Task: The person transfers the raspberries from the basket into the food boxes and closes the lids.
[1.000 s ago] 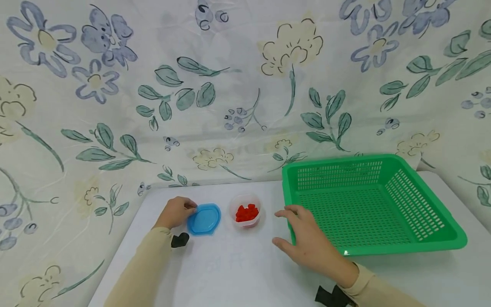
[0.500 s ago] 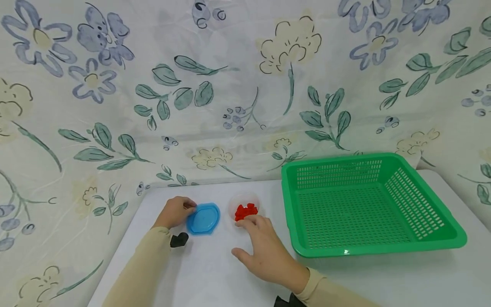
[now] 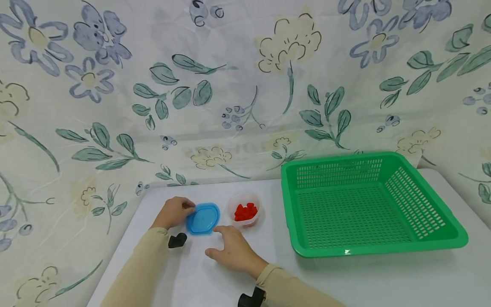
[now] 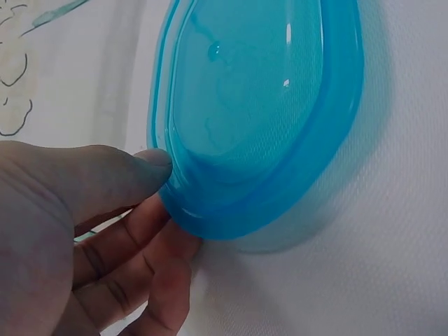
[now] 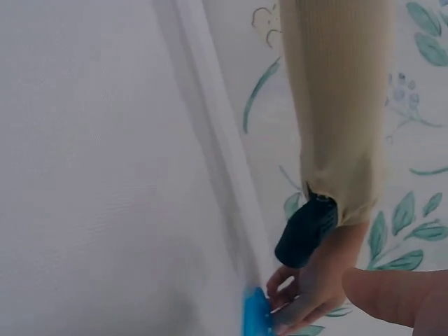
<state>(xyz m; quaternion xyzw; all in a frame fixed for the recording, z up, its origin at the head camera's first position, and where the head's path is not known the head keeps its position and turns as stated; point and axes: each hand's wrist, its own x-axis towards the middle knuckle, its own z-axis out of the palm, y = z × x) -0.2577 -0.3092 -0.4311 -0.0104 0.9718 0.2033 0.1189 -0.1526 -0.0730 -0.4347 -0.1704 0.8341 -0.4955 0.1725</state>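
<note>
A translucent blue lid (image 3: pixel 203 218) is pinched at its left edge by my left hand (image 3: pixel 174 212). In the left wrist view the thumb lies on top of the lid's rim (image 4: pixel 280 196), with the fingers beneath it. My right hand (image 3: pixel 235 249) is just in front of the lid's near right corner, thumb and fingers spread apart and holding nothing. Whether its fingertip touches the lid I cannot tell. Right behind it stands a small clear container (image 3: pixel 245 198) with several red pieces (image 3: pixel 246 212) inside. Only the right thumb (image 5: pixel 392 294) shows in the right wrist view.
A large green perforated basket (image 3: pixel 354 213) takes up the right side of the white table (image 3: pixel 207 283). Behind the table hangs a flower-patterned cloth (image 3: pixel 245 85). Dark wrist mounts sit on both sleeves.
From beside the basket my right hand has moved left, passing in front of the container, and is now near the blue lid. The left hand keeps its pinch on the lid.
</note>
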